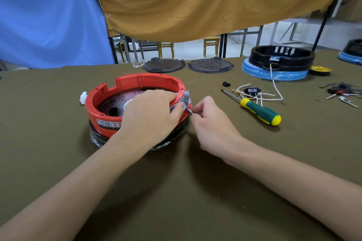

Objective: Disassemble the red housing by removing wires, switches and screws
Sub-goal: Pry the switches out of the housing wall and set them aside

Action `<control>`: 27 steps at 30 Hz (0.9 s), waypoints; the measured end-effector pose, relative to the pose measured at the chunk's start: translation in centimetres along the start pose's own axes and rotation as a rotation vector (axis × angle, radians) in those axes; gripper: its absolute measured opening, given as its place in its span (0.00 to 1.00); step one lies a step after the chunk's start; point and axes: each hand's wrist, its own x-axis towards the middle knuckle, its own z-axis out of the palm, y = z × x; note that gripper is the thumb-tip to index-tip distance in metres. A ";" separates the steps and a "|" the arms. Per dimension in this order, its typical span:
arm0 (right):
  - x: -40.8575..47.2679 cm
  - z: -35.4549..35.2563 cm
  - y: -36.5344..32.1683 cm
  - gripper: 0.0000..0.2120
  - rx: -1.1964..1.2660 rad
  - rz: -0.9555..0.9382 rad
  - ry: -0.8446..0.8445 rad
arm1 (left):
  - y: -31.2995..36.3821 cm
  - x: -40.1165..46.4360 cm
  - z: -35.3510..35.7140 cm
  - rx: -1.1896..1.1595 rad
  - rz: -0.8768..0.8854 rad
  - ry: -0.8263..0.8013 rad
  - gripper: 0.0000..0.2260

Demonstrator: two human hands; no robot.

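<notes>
The round red housing point(109, 103) sits upside down on the olive cloth, a dark metal plate inside it. My left hand point(150, 111) reaches over its right rim and grips a grey switch bracket point(186, 100) mounted there. Just right of the housing, my right hand point(211, 121) pinches a small grey lever that sticks out from that bracket. A white plug point(83, 97) pokes out at the housing's left side. Removed white wires and a black socket point(251, 92) lie to the right.
A green and yellow screwdriver point(258, 110) lies right of my hands. Two dark round plates point(163, 65) sit at the table's far edge. A black housing on a blue base point(280, 60) stands far right, with small black parts point(340, 91) beyond it.
</notes>
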 end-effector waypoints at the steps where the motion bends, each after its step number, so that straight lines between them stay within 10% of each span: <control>1: -0.1 0.2 0.0 0.01 0.016 -0.006 -0.002 | 0.0 0.0 0.0 -0.003 0.004 0.004 0.16; 27: 0.9 -1.1 -0.8 0.06 -0.170 -0.080 -0.064 | 0.2 0.3 -0.2 0.014 0.035 0.009 0.16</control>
